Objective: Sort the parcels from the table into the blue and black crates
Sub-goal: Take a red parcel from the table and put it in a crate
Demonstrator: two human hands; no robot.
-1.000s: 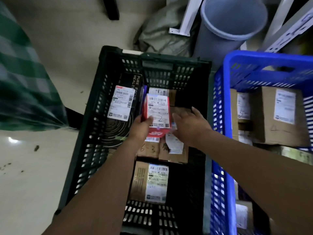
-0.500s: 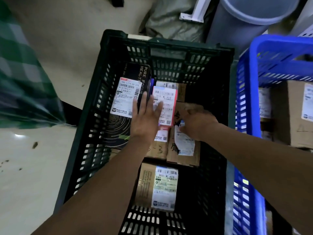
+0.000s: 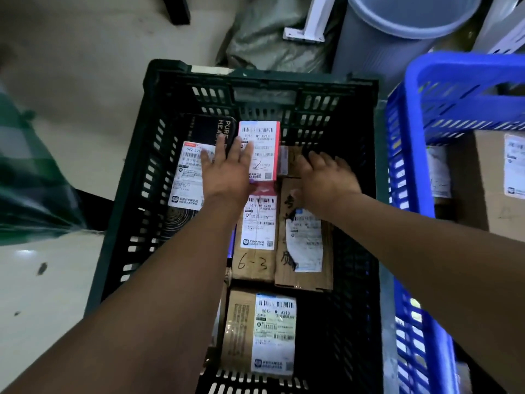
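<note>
Black crate (image 3: 255, 75) holds several parcels; blue crate (image 3: 412, 109), 3 o'clock, holds more. Red parcel (image 3: 262, 149) lies at the black crate's 12 o'clock end. Left hand (image 3: 230, 172) flat on it, right hand (image 3: 326, 180) resting on brown boxes (image 3: 304, 237). Neither grip holds anything. Remaining parcels: cannot tell.

Pale floor (image 3: 71, 81) spreads from nine to eleven o'clock. Green checked cloth (image 3: 25, 180) hangs in at nine. Up at twelve, a dark furniture leg (image 3: 176, 8), then a crumpled grey-green sack (image 3: 255, 44) with a white bracket (image 3: 309, 27) beside it. A grey bin (image 3: 383, 46) stands at one.
</note>
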